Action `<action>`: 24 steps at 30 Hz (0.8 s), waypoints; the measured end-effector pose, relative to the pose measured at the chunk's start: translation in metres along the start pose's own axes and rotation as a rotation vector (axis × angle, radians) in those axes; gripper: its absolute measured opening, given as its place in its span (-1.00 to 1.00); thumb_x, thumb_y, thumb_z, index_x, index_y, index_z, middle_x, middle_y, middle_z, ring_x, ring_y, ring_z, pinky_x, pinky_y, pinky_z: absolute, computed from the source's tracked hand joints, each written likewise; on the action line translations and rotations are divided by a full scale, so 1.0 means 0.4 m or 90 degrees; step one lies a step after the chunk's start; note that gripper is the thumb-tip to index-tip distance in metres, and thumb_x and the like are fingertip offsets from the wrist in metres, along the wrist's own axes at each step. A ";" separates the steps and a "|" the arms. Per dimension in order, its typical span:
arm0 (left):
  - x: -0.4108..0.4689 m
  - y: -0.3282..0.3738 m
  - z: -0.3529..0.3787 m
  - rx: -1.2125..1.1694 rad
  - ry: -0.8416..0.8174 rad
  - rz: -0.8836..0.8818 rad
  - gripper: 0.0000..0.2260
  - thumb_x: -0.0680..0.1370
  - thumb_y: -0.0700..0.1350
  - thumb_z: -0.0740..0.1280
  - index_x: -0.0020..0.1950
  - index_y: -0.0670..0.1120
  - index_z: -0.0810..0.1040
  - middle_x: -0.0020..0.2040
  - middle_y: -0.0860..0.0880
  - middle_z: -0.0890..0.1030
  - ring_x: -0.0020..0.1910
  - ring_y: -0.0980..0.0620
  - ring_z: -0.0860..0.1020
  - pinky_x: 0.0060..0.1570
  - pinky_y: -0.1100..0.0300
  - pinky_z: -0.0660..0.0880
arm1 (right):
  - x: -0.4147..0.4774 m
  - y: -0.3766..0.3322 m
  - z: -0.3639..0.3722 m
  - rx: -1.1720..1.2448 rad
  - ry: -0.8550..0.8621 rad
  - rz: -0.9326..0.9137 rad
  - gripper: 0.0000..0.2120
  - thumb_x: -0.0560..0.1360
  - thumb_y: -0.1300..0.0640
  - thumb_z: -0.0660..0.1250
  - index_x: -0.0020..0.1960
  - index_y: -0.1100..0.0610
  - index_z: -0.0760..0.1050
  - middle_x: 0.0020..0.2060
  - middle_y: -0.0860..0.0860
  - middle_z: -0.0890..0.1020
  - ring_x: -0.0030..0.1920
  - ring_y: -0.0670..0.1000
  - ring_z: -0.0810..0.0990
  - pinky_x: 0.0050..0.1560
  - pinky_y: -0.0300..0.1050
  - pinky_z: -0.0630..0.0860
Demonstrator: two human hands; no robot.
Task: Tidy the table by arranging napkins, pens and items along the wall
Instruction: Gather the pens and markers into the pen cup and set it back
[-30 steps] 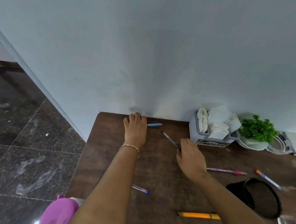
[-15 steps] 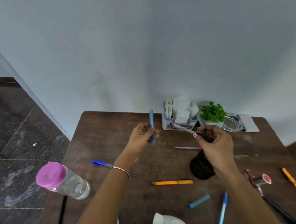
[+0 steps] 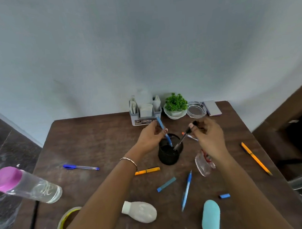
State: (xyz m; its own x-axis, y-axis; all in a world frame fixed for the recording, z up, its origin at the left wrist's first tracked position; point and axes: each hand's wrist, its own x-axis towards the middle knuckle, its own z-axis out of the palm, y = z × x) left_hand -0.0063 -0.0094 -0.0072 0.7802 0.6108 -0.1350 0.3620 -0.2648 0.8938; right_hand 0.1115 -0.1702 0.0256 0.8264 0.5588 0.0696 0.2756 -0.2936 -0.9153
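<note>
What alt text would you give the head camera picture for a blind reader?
A person's left hand holds a blue pen and the right hand a dark pen, both tips inside a black mesh cup on a brown table. A napkin holder and green plant stand by the wall; an orange pen and a pink-lidded bottle are nearby.

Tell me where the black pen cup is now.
In the head view, the black pen cup sits in the middle of the table, between the left hand and right hand, nearer the person than the napkin holder by the wall.
</note>
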 end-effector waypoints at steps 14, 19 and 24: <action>0.019 -0.018 0.051 0.200 0.037 0.000 -0.76 0.51 -0.16 0.36 0.17 -0.09 0.53 0.02 -0.01 0.59 -0.05 0.06 0.55 -0.01 0.19 0.50 | 0.058 0.087 0.093 -0.315 -0.117 -0.146 -0.87 0.49 0.05 0.36 0.04 -0.02 0.53 -0.06 -0.08 0.64 0.02 0.01 0.52 -0.11 -0.12 0.43; 0.014 -0.030 0.021 0.096 0.062 -0.014 -0.72 0.50 -0.22 0.39 0.20 -0.10 0.51 -0.02 0.02 0.57 -0.16 0.20 0.52 -0.16 0.46 0.45 | 0.061 0.091 0.094 -0.325 -0.129 -0.152 -0.72 0.59 -0.03 0.22 0.24 -0.02 0.55 0.10 -0.01 0.59 0.14 0.05 0.50 0.13 -0.04 0.45; 0.017 -0.084 -0.041 0.111 0.149 -0.068 -0.75 0.54 -0.31 0.31 0.19 -0.12 0.54 0.05 0.01 0.62 -0.12 0.17 0.52 -0.06 0.44 0.41 | 0.024 0.081 0.097 -0.259 -0.071 -0.119 -0.64 0.62 -0.03 0.15 0.35 0.07 0.44 0.24 0.04 0.52 0.26 0.05 0.46 0.22 0.02 0.46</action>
State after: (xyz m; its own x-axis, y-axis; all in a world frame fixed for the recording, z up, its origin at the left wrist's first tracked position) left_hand -0.0216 0.0158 -0.0312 0.6021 0.7917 -0.1034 0.5333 -0.3024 0.7901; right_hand 0.1093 -0.1443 -0.0187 0.6927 0.7042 0.1559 0.6036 -0.4476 -0.6598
